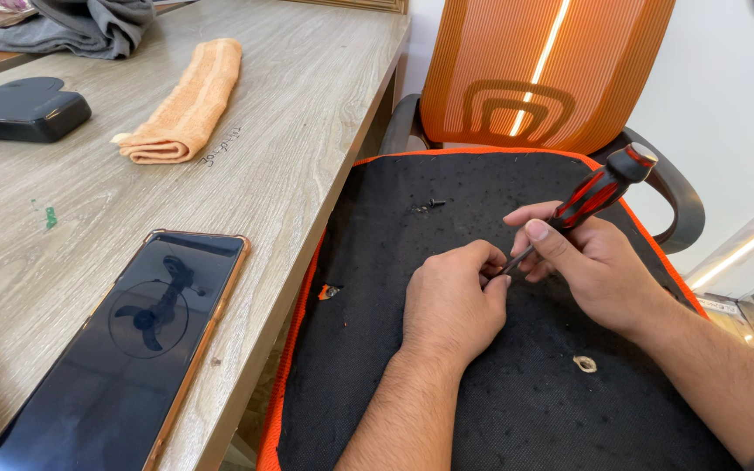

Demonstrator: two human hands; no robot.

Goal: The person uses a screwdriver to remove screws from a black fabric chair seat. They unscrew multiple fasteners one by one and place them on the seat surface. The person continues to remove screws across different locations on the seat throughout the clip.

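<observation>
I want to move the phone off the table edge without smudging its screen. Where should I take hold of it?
Grip the phone by its two long orange-cased edges, coming from above. It lies flat, screen up, near the table edge, so the thin sides are all that is free; pinching across the narrow width keeps fingers off the glass.

Pale wood-grain desk [307,113] at left, white wall [726,96] behind. Orange mesh chair back [482,52] with black armrests. Lit strip of light [743,249] low at right. Even, bright indoor lighting.
</observation>
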